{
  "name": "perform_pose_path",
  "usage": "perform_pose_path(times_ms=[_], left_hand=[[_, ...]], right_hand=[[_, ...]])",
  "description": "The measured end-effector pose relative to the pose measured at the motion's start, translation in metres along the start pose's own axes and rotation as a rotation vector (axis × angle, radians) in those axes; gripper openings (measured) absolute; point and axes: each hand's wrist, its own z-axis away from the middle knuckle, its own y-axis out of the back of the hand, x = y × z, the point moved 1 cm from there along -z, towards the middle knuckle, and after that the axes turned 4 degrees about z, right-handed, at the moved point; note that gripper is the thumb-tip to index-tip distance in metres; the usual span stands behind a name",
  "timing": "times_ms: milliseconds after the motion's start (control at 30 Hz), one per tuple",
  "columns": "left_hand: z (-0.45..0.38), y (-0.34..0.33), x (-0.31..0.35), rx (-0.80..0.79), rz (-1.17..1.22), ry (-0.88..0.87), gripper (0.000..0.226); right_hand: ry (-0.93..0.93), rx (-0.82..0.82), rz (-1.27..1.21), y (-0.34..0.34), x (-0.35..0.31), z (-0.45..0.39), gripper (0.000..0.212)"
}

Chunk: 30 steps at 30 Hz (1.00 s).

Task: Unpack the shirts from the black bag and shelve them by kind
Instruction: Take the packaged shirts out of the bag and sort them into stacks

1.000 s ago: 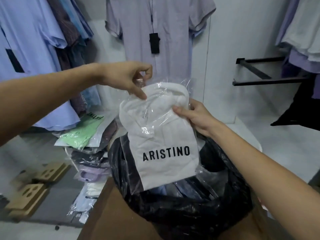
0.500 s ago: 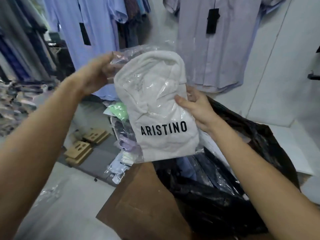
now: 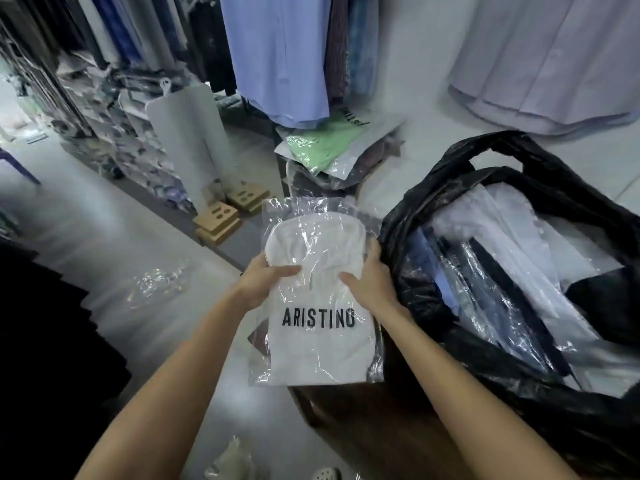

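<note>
A white folded shirt [image 3: 320, 344] in a clear plastic sleeve printed ARISTINO sits in front of me, held by both hands. My left hand [image 3: 265, 284] grips its left edge with the thumb on top. My right hand [image 3: 369, 282] grips the right edge the same way. The black bag [image 3: 485, 188] stands open at the right, with several more packed shirts [image 3: 502, 258] in white, blue and dark colours inside. It rests on a brown cardboard box [image 3: 367, 427].
A stack of packed shirts [image 3: 332, 147] topped by a green one lies on the floor ahead. Hanging shirts [image 3: 277, 57] line the wall. Wooden blocks [image 3: 221, 220], a white board [image 3: 187, 133] and loose plastic wrap [image 3: 156, 282] lie to the left.
The white packed shirt has come away from the bag and moved down and left over the floor. My left hand shifted from its top edge to its left side. My view tilted downward.
</note>
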Motion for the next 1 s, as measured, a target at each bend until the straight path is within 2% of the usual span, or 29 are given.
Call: perform_pose_path(times_ms=[67,133,167,267,300,400,500,567,633,700,833,933,1000], left_hand=[[-0.001,0.004,-0.032,0.042,-0.037,0.040,0.050],[-0.001,0.002,-0.061,0.086,-0.055,0.049,0.051],[-0.001,-0.002,-0.073,0.109,-0.074,0.051,0.052],[-0.010,-0.010,-0.107,0.215,-0.207,0.042,0.060],[-0.012,-0.012,-0.115,0.268,-0.281,0.028,0.065],[-0.024,-0.012,-0.126,0.375,-0.414,0.011,0.074],[-0.036,-0.011,-0.132,0.288,-0.641,0.100,0.090],[-0.044,-0.011,-0.132,0.211,-0.766,0.155,0.099],[-0.049,-0.015,-0.123,0.197,-0.833,0.157,0.096],[-0.053,-0.025,-0.101,0.200,-0.920,0.058,0.085],[-0.053,-0.062,-0.031,0.135,-0.971,-0.252,0.064],[-0.046,-0.093,0.033,0.157,-0.881,-0.519,0.051],[-0.039,-0.114,0.072,0.142,-0.778,-0.669,0.049]], right_hand=[[-0.026,-0.007,0.109,-0.031,0.026,0.004,0.117],[-0.087,0.020,0.241,-0.057,0.055,0.005,0.125],[-0.143,0.017,0.245,-0.064,0.066,0.008,0.118],[-0.274,-0.056,0.189,-0.070,0.087,0.017,0.065],[-0.280,-0.069,0.194,-0.072,0.098,0.015,0.059],[-0.261,-0.154,0.258,-0.074,0.113,0.015,0.067],[-0.195,-0.175,0.308,-0.080,0.117,0.016,0.082],[-0.169,-0.188,0.333,-0.077,0.107,0.018,0.077],[-0.115,-0.212,0.313,-0.074,0.092,0.019,0.067],[-0.021,-0.202,0.284,-0.070,0.067,0.021,0.059],[0.157,-0.043,0.243,-0.052,0.009,0.015,0.044],[0.246,-0.009,0.115,-0.015,-0.042,0.011,0.050],[0.299,0.100,-0.002,0.018,-0.066,0.010,0.054]])
